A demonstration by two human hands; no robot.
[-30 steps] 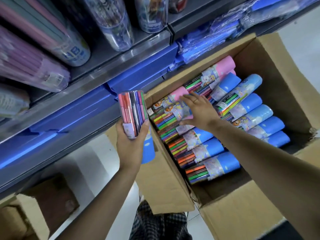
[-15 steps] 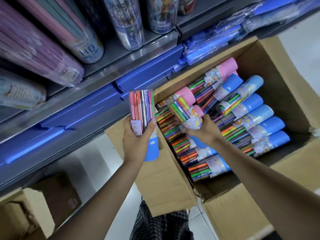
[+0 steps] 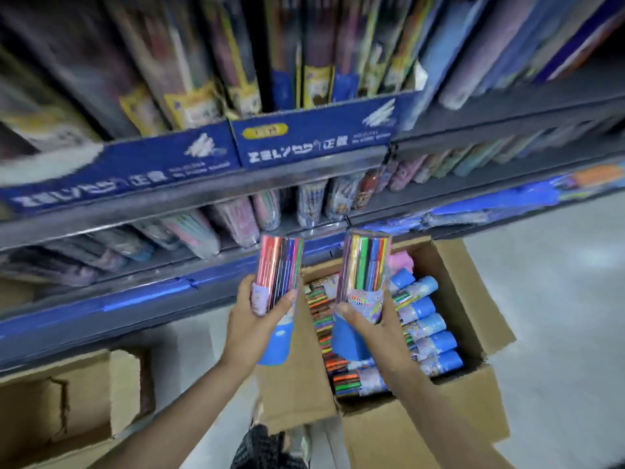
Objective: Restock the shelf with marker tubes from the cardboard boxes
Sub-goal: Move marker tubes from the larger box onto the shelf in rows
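Left hand (image 3: 252, 328) grips 1 upright marker tube (image 3: 278, 279), thumb curled across its label at 3 o'clock. Right hand (image 3: 373, 330) likewise wraps a second tube (image 3: 364, 272), thumb at 9 o'clock, above the cardboard box (image 3: 473, 299).

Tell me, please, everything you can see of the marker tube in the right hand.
The marker tube is a clear plastic cylinder with a blue base, packed with coloured markers standing on end, and a printed label band above the base. It is held roughly upright above the open cardboard box, below the shelf. The right hand grips its lower part, thumb across the front.
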